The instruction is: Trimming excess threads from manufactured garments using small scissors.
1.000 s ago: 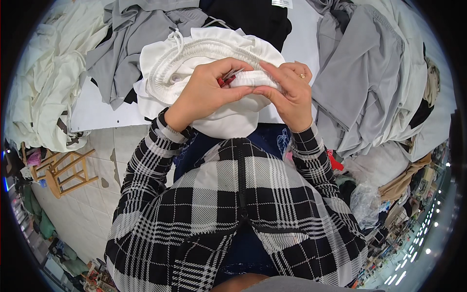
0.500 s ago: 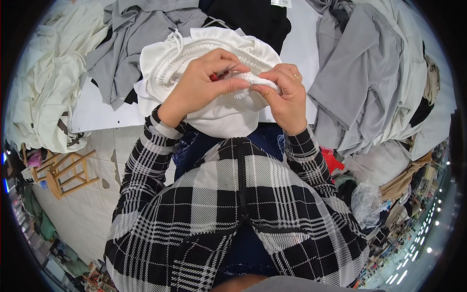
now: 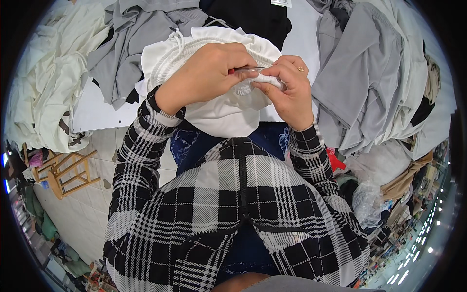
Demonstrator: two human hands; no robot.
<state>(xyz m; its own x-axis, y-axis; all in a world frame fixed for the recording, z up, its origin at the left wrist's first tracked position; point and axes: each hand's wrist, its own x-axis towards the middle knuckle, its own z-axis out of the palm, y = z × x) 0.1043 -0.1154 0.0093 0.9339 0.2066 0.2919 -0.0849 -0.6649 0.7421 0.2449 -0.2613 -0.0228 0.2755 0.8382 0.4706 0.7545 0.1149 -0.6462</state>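
A white garment [image 3: 221,109] with a gathered elastic waistband [image 3: 160,68] and a white drawcord [image 3: 179,40] lies bunched over the table's near edge. My left hand [image 3: 206,73] is closed round a small tool with a red part and a thin metal end [image 3: 248,69]; its exact kind is mostly hidden by my fingers. The metal end points right, at the folded waistband. My right hand [image 3: 289,90], with a ring on one finger, pinches a folded bit of that waistband between thumb and fingers. Both hands meet just above the garment.
Grey garments [image 3: 141,48] lie at the left of the white table [image 3: 99,109], beside a white fabric heap [image 3: 53,78]. Black cloth [image 3: 243,22] lies behind. More grey garments [image 3: 360,82] hang over the right edge. A wooden stool [image 3: 73,173] stands on the floor at left.
My left hand has turned over and moved slightly up and right, bringing the tool's metal end to the waistband by my right fingers. My right hand has shifted slightly right.
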